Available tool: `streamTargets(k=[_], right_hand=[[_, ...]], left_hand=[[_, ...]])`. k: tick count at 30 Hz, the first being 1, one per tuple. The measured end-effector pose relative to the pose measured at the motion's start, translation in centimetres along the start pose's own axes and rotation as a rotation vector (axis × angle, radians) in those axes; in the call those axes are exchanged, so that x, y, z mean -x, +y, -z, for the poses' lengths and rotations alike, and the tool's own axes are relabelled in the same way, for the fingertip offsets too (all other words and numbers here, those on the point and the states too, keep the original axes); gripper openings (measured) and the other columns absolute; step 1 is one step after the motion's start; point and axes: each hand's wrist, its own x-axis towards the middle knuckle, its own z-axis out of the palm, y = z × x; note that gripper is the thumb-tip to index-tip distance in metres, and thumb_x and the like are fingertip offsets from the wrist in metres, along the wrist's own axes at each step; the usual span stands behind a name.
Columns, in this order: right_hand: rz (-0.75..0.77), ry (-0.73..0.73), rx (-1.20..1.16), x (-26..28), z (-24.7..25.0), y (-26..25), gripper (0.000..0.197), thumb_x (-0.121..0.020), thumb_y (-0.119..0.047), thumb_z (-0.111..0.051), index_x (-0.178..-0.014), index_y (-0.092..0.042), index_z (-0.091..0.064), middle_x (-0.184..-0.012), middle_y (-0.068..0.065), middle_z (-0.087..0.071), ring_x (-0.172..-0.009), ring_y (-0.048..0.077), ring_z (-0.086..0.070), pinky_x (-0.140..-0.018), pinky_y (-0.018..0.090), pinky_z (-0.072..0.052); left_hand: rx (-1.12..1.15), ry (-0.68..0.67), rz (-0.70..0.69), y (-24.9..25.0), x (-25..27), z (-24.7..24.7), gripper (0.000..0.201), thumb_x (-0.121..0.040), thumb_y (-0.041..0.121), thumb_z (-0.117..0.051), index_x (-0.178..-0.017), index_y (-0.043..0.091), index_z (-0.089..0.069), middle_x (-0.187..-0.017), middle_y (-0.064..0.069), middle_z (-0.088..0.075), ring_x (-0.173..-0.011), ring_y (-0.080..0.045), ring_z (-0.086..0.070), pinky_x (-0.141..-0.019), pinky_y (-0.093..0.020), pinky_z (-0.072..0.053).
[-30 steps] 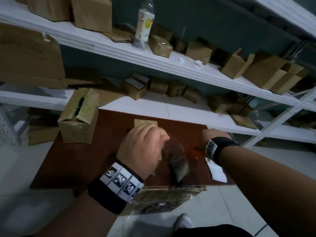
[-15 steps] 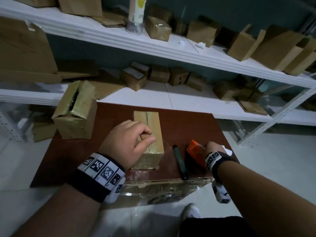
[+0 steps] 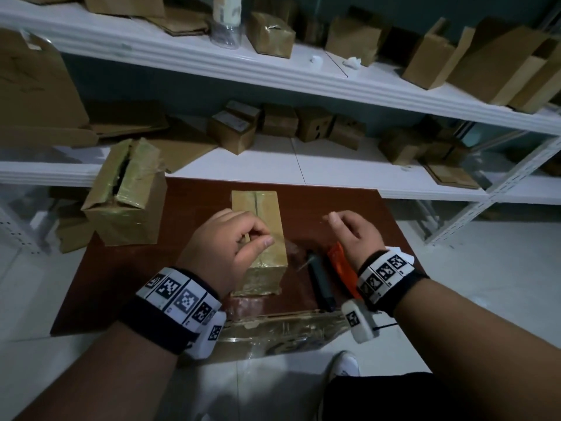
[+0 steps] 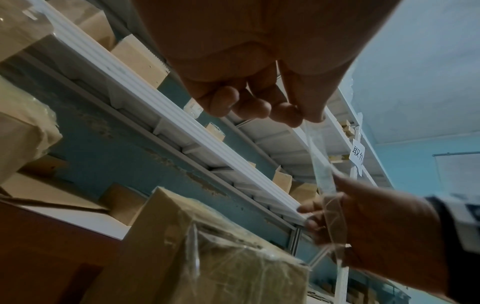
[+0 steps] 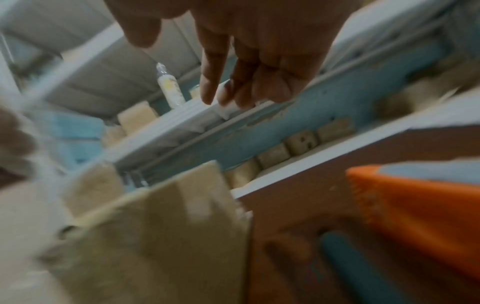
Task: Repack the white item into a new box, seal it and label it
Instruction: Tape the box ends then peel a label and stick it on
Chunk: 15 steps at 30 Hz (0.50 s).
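Observation:
A small brown box [image 3: 258, 214], wrapped in shiny clear tape, stands on the brown table [image 3: 121, 284]. My left hand [image 3: 261, 238] hovers over its near end and pinches a strip of clear tape [image 4: 322, 168] between thumb and fingers [image 4: 285, 115]. The strip hangs down in front of my right hand [image 4: 311, 218]. In the head view my right hand [image 3: 343, 226] is raised just right of the box, fingers loosely extended and holding nothing I can see. The right wrist view is blurred and shows straight fingers [image 5: 210, 82]. No white item is in view.
An older box [image 3: 127, 196] with a split top sits at the table's left. A black pen [image 3: 318, 278], an orange tape cutter [image 3: 340, 265] and white paper [image 3: 397, 253] lie under my right wrist. Plastic-wrapped flat cardboard [image 3: 288, 329] lines the front edge. Shelves [image 3: 303, 77] of boxes stand behind.
My right hand has left the orange cutter on the table and risen beside the box. My left hand stays over the box, now lifted slightly with the tape strip pinched.

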Motion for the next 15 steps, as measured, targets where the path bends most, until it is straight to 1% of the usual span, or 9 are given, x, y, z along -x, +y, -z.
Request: streamTargets(k=[2, 3, 4, 5, 6, 8, 10, 12, 15], right_hand=[[0.064, -0.170, -0.236, 1.5, -0.4, -1.8, 0.032, -0.090, -0.041, -0.061, -0.109, -0.018, -0.071, -0.108, -0.004, -0.072, -0.102, 0.003, -0.064, -0.084, 0.015, -0.048], [0.078, -0.276, -0.293, 2.0, -0.6, -2.2, 0.036, -0.087, -0.037, -0.064, -0.115, -0.016, -0.069, -0.111, -0.002, -0.072, -0.104, 0.003, -0.065, -0.083, 0.012, -0.047], [0.070, -0.373, -0.323, 2.4, -0.8, -2.5, 0.039, -0.085, -0.032, -0.070, -0.119, -0.014, -0.067, -0.111, 0.001, -0.072, -0.103, 0.008, -0.067, -0.083, 0.015, -0.050], [0.044, -0.446, -0.333, 2.8, -1.0, -2.7, 0.041, -0.082, -0.026, -0.076, -0.119, -0.012, -0.067, -0.106, 0.004, -0.073, -0.098, 0.013, -0.069, -0.083, 0.020, -0.053], [0.013, -0.487, -0.311, 2.9, -1.2, -2.7, 0.041, -0.077, -0.022, -0.081, -0.115, -0.012, -0.069, -0.097, 0.004, -0.073, -0.091, 0.015, -0.069, -0.084, 0.025, -0.056], [-0.021, -0.493, -0.168, 3.0, -1.4, -2.4, 0.030, -0.068, -0.027, -0.086, -0.095, -0.021, -0.076, -0.083, -0.001, -0.074, -0.081, 0.013, -0.069, -0.085, 0.031, -0.057], [-0.061, -0.453, -0.049, 3.1, -1.3, -1.7, 0.017, -0.067, -0.032, -0.087, -0.079, -0.027, -0.076, -0.080, -0.005, -0.075, -0.079, 0.010, -0.069, -0.085, 0.033, -0.056], [-0.105, -0.382, -0.057, 3.2, -1.1, -1.0, 0.014, -0.068, -0.034, -0.087, -0.071, -0.028, -0.075, -0.078, -0.005, -0.075, -0.077, 0.010, -0.069, -0.083, 0.033, -0.056], [-0.160, -0.314, -0.053, 3.6, -1.4, -0.5, 0.018, -0.068, -0.038, -0.087, -0.069, -0.025, -0.074, -0.074, -0.004, -0.075, -0.071, 0.008, -0.068, -0.072, 0.029, -0.054]], left_hand=[[0.005, -0.005, -0.002, 0.3, 0.1, 0.1, 0.010, -0.087, 0.033, -0.066, -0.085, 0.024, -0.068, -0.079, 0.016, -0.060, -0.081, -0.005, -0.054, -0.070, -0.026, -0.045], [0.003, -0.008, -0.002, 0.4, 0.2, 0.2, 0.010, -0.087, 0.033, -0.065, -0.085, 0.024, -0.069, -0.079, 0.017, -0.060, -0.082, -0.005, -0.053, -0.069, -0.025, -0.044], [-0.004, -0.008, -0.006, 0.5, 0.3, 0.3, 0.010, -0.087, 0.033, -0.065, -0.085, 0.024, -0.069, -0.080, 0.017, -0.061, -0.081, -0.005, -0.053, -0.069, -0.025, -0.044], [-0.014, -0.002, -0.009, 0.6, 0.4, 0.5, 0.010, -0.088, 0.032, -0.066, -0.085, 0.023, -0.069, -0.080, 0.018, -0.060, -0.081, -0.006, -0.054, -0.069, -0.025, -0.044], [-0.019, 0.011, -0.003, 0.6, 0.7, 0.6, 0.008, -0.088, 0.031, -0.067, -0.085, 0.023, -0.070, -0.080, 0.018, -0.060, -0.080, -0.007, -0.054, -0.069, -0.026, -0.043], [0.000, 0.060, 0.063, 0.4, 1.2, 0.9, 0.003, -0.087, 0.029, -0.070, -0.085, 0.027, -0.069, -0.079, 0.020, -0.060, -0.079, -0.004, -0.055, -0.068, -0.024, -0.043], [0.045, 0.106, 0.180, -0.1, 2.0, 1.3, 0.008, -0.084, 0.031, -0.073, -0.081, 0.032, -0.066, -0.077, 0.017, -0.061, -0.076, -0.002, -0.058, -0.066, -0.022, -0.045], [0.082, 0.090, 0.294, -0.8, 2.8, 1.5, 0.012, -0.081, 0.034, -0.077, -0.076, 0.030, -0.066, -0.073, 0.014, -0.065, -0.072, -0.002, -0.061, -0.062, -0.019, -0.048], [0.059, -0.039, 0.415, -1.9, 3.7, 1.7, 0.017, -0.076, 0.039, -0.082, -0.073, 0.030, -0.068, -0.068, 0.014, -0.068, -0.068, 0.001, -0.064, -0.060, -0.021, -0.052]])
